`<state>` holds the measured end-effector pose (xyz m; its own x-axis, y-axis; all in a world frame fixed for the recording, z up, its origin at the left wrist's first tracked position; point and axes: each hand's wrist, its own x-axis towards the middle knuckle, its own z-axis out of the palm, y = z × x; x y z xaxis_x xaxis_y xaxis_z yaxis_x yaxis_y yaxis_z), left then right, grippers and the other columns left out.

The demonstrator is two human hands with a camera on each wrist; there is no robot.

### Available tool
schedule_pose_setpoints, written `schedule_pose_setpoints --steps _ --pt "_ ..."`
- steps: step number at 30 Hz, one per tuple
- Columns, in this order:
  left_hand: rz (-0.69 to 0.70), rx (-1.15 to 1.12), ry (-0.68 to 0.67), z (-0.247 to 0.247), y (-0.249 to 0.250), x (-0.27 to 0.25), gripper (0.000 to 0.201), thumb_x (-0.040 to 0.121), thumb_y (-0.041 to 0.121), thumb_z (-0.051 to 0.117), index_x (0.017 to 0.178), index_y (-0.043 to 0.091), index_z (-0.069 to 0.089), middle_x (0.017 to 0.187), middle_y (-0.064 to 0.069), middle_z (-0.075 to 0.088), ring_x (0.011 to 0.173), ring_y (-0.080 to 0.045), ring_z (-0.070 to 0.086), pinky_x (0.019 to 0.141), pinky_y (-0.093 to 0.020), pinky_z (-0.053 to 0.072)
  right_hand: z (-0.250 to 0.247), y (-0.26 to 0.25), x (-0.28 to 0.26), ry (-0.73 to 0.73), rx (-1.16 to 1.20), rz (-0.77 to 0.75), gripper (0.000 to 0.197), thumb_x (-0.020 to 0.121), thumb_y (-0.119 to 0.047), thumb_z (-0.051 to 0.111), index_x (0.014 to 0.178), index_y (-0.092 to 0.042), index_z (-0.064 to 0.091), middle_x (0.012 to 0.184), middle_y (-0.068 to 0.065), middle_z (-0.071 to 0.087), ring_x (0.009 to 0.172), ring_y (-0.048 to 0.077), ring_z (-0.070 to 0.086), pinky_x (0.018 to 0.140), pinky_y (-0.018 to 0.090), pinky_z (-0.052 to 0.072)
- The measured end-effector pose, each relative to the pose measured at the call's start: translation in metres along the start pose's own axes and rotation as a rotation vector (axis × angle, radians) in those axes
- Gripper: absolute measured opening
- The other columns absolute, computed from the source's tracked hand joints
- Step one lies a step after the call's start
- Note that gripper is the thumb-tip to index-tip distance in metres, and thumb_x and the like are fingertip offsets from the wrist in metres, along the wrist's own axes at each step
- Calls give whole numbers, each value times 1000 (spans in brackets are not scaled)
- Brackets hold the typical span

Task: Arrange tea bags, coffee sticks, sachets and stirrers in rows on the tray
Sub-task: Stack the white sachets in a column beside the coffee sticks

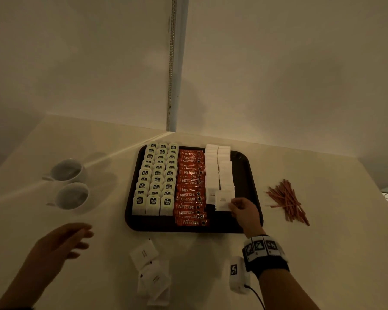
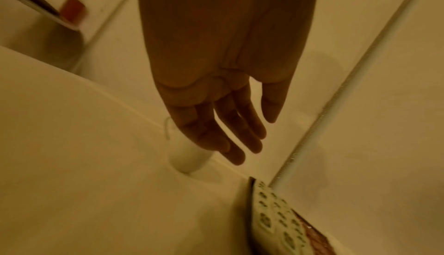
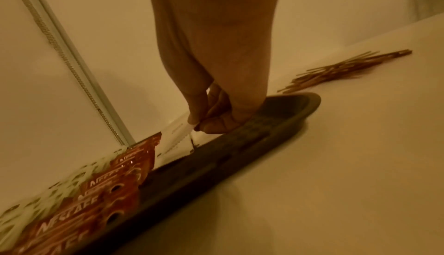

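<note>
A dark tray (image 1: pixel 253 175) holds three columns of tea bags (image 1: pixel 154 184), a column of red Nescafe coffee sticks (image 1: pixel 189 189) and two columns of white sachets (image 1: pixel 217 168). My right hand (image 1: pixel 238 208) pinches a white sachet (image 1: pixel 223 201) by its edge at the near end of the right sachet column; the right wrist view shows thumb and finger closed on that sachet (image 3: pixel 182 135) over the tray (image 3: pixel 276 126). My left hand (image 1: pixel 76 238) hovers over the table left of the tray, fingers straight (image 2: pixel 230 141), holding nothing.
Several loose white sachets (image 1: pixel 148 265) lie on the table in front of the tray. A heap of brown stirrers (image 1: pixel 287 201) lies right of the tray. Two white cups (image 1: pixel 70 184) stand to the left. A wall corner rises behind the table.
</note>
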<state>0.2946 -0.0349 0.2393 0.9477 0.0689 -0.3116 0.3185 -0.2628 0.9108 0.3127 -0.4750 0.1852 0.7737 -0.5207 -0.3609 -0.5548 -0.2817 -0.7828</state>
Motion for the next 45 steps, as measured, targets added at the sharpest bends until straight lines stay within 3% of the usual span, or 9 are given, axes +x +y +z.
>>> schedule_pose_setpoints --steps 3,7,11,17,22,26,31,37,45 --pt "-123 5 34 -22 -34 -6 20 96 4 47 94 10 66 76 1 74 55 -6 65 46 -14 47 13 7 3 -12 -39 19 18 88 -14 62 106 -10 61 96 -2 60 95 18 60 90 39 53" --pt "-264 22 51 -46 -69 -14 22 99 9 43 100 11 65 87 -4 72 57 -8 67 61 -26 47 24 6 7 17 -102 8 20 87 -15 64 105 -9 63 102 5 64 98 22 61 93 41 51" --pt "-382 33 86 -61 -92 -17 22 100 13 43 105 10 64 96 -5 71 76 -28 64 65 -29 46 30 3 11 41 -167 5 19 86 -17 66 103 -9 64 104 8 66 97 22 62 92 41 51" --pt "-484 20 79 -68 -107 -17 25 101 11 37 112 5 58 99 -11 63 83 -33 57 68 -34 41 33 -4 5 87 -255 -53 17 85 -14 67 99 -5 64 101 8 65 88 13 56 80 22 44" --pt "-451 6 143 -72 -110 -34 24 101 15 39 105 12 63 84 2 73 72 -27 65 63 -29 49 32 -20 -11 122 -206 -146 19 83 -17 69 97 -7 59 89 2 59 89 19 61 75 23 47" --pt "-377 -79 159 -72 -100 -52 22 101 16 41 104 11 62 101 -14 65 84 -34 59 70 -33 44 45 -63 -53 -217 -173 -457 22 81 -25 71 97 -16 58 95 -6 60 87 7 57 70 9 43" --pt "-312 -146 199 -66 -99 -72 20 99 12 44 97 13 63 98 -11 66 85 -32 59 70 -37 45 93 -78 -122 -942 -811 -812 76 73 -50 73 136 -26 40 142 -4 38 129 11 31 108 28 26" --pt "-286 -158 203 -68 -121 -97 20 98 13 46 99 18 65 98 -8 68 89 -31 62 76 -41 49 133 -40 -135 -1008 -1314 -1066 129 48 -67 78 146 -43 -2 157 6 -11 142 33 -15 110 55 -8" --pt "-296 -178 233 -78 -145 -118 21 98 11 44 100 11 65 96 -11 68 84 -31 62 60 -24 55 128 -47 -143 -1011 -1311 -1037 79 68 -33 80 134 -38 37 150 8 16 137 34 11 106 59 31"
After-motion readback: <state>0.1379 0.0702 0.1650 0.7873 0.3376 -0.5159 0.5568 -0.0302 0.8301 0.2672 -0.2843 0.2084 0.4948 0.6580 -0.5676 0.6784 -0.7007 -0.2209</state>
